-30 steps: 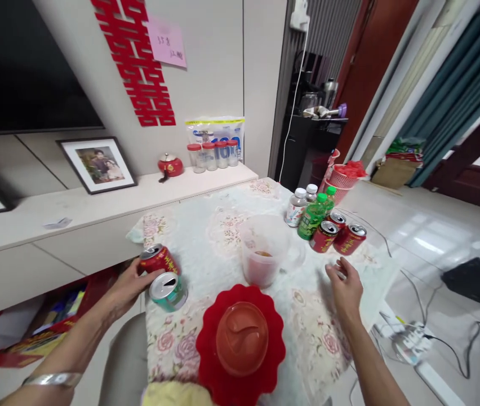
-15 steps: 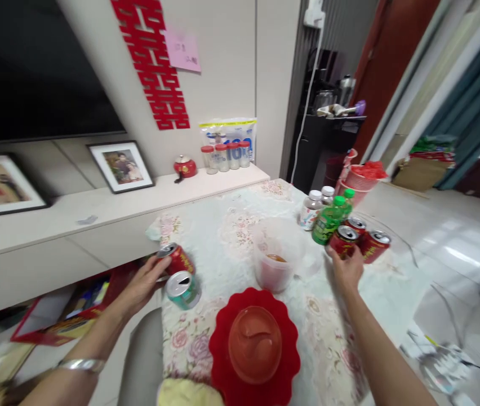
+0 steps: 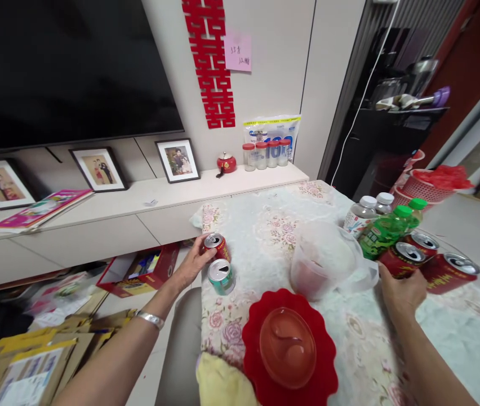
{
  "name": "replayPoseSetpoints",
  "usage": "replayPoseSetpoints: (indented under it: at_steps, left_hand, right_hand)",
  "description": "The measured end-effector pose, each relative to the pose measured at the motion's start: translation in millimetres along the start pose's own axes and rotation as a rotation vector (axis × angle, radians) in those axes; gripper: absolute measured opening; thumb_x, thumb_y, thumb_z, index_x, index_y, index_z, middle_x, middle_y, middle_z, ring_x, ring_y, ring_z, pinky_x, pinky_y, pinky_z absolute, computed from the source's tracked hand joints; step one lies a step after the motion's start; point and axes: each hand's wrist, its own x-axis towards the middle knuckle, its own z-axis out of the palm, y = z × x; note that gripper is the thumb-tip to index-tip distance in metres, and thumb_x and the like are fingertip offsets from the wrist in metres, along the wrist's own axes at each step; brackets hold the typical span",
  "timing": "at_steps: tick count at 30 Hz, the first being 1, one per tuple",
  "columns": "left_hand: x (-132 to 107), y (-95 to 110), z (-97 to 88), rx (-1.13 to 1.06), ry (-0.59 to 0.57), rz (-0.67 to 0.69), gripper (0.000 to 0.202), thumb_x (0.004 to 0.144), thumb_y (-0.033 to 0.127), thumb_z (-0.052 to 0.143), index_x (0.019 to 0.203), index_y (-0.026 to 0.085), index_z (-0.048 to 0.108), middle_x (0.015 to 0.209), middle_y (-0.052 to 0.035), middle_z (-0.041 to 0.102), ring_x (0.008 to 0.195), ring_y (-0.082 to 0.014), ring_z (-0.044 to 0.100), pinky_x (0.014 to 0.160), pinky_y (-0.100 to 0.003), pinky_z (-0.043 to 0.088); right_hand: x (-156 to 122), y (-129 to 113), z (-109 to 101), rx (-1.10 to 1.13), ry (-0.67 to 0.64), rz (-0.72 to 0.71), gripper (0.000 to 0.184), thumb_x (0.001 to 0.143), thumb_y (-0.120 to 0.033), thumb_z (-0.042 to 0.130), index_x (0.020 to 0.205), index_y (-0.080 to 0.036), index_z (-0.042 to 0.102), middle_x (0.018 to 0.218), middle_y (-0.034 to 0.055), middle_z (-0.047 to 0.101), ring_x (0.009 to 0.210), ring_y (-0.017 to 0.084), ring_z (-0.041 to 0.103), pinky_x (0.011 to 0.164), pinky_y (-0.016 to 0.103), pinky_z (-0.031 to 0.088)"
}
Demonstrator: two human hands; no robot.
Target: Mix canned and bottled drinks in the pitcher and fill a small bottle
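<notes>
Empty a second ago, my right hand (image 3: 404, 292) is now wrapping its half-closed grip around the leftmost red can (image 3: 397, 261) toward the table's (image 3: 253, 223) right edge while my left hand (image 3: 192, 267) is clasping another red can (image 3: 222, 248) at the left edge, leaving neither hand free.

A shiny silver bracelet (image 3: 150, 320), a narrow, curved metal band, wraps the left forearm (image 3: 125, 352) a little behind the wrist. The right forearm (image 3: 432, 355), left hand (image 3: 190, 265) and right hand (image 3: 404, 293) are bare.
</notes>
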Motion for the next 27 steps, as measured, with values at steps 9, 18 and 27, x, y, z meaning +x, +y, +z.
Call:
replayPoseSetpoints:
  at_steps: [9,18,27]
  left_hand:
    - [-10.3,7.0,-9.6,0.047,-0.091,-0.047,0.078,0.076,0.060,0.077,0.141,0.024,0.055,0.142,-0.0115,0.066,0.129,-0.0353,0.061,0.101,-0.044,0.055]
    - [-23.1,8.9,-13.9,0.071,0.422,0.180,0.066,0.084,0.062,0.069,0.135,0.022,0.058,0.144,-0.0133,0.062,0.131,-0.0319,0.060,0.112,-0.049,0.049]
    - [-138.5,73.6,107.5,0.067,-0.374,0.225,0.064,0.082,0.045,0.082,0.141,0.033,0.060,0.153,-0.0124,0.054,0.128,-0.0341,0.064,0.103,-0.047,0.059]
  right_hand:
    - [-37.4,-15.5,-38.4,0.075,-0.079,0.078,0.061,0.060,-0.071,0.071,0.089,-0.018,0.062,0.088,0.0159,0.066,0.081,0.033,0.060,0.077,0.048,0.047]
    - [-99.5,-38.9,-112.6,0.231,-0.180,0.000,0.060,0.067,-0.071,0.076,0.094,-0.019,0.065,0.086,0.0073,0.072,0.075,0.025,0.065,0.071,0.037,0.053]
    - [-179.6,-106.0,-154.7,0.424,-0.493,-0.300,0.051,0.082,-0.055,0.078,0.117,-0.020,0.067,0.100,0.0095,0.076,0.087,0.026,0.073,0.072,0.033,0.060]
